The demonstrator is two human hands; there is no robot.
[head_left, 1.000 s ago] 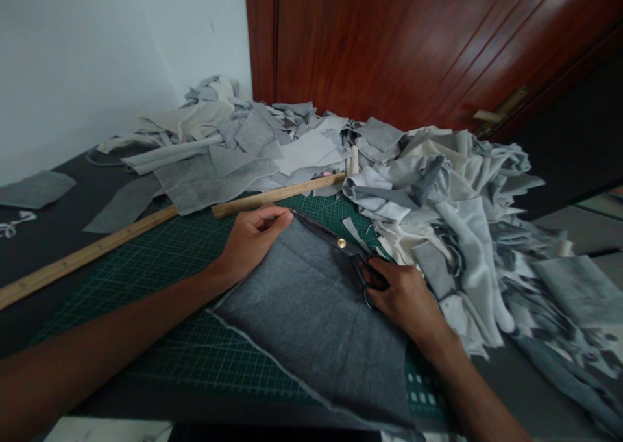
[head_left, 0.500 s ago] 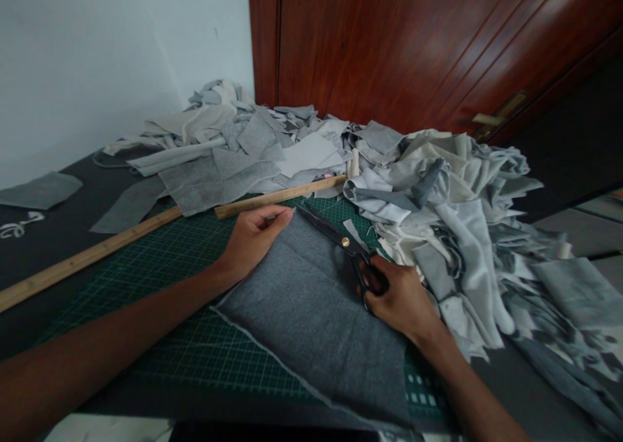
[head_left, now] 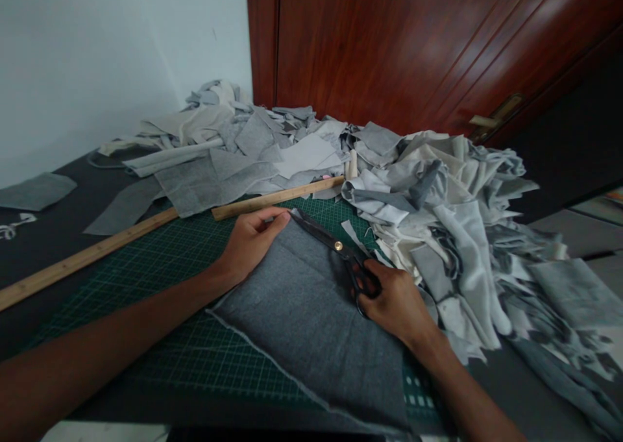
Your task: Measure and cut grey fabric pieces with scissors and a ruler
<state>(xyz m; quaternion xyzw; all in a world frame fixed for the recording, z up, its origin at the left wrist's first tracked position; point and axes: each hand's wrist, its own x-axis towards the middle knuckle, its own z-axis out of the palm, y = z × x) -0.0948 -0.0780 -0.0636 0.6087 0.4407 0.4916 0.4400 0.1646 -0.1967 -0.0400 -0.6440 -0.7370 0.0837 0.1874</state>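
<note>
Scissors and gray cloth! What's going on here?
A person is pinching the far corner of a dark gray cloth with the left hand. The right hand holds black scissors, blade tips close to the left hand; I can't tell whether they are cutting right now. Under the cloth is a green mat, and beyond it lies a big heap of gray and whitish fabric scraps.
</note>
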